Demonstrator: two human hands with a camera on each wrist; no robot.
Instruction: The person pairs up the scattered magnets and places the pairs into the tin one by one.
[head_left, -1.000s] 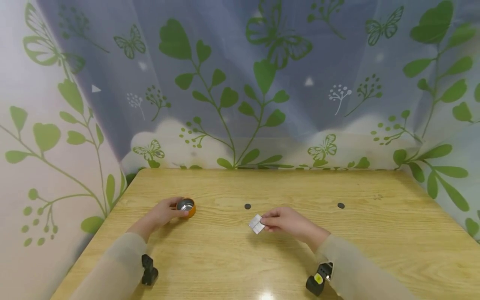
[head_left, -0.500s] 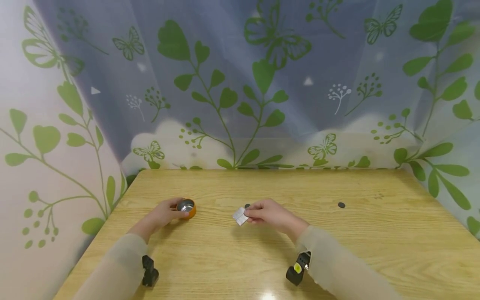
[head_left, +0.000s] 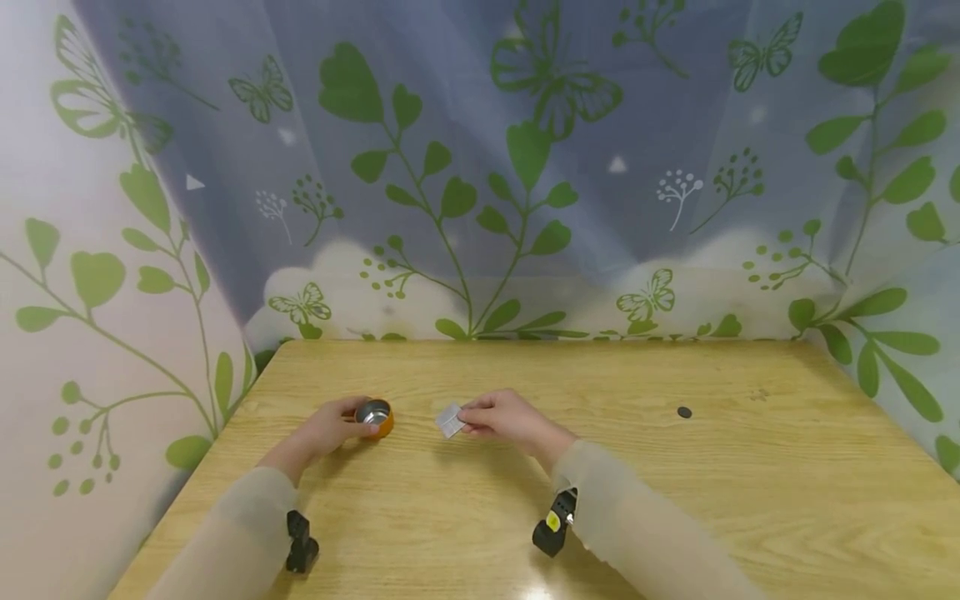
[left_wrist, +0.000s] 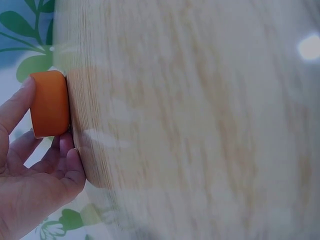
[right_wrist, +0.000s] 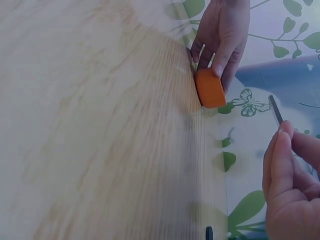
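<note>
A small round orange cup (head_left: 386, 427) with a shiny metal inside stands upright on the left part of the table. My left hand (head_left: 330, 429) grips its side, thumb at the rim and fingers behind. In the left wrist view the cup's orange wall (left_wrist: 50, 102) shows between thumb and fingers. To the right of the cup, my right hand (head_left: 504, 418) pinches a thin, flat, silvery-grey square (head_left: 450, 421) with a line across it. Seen edge-on in the right wrist view, this square (right_wrist: 275, 109) is held off the table.
A small dark disc (head_left: 684, 412) lies on the right of the wooden table (head_left: 645, 500). Part of a dark disc (right_wrist: 209, 233) shows at the bottom of the right wrist view. A leaf-and-butterfly curtain (head_left: 480, 208) hangs behind the table's far edge.
My right hand has moved left with the square, closer to the cup. It now hides the middle dark disc in the head view. The left hand and cup have stayed put.
</note>
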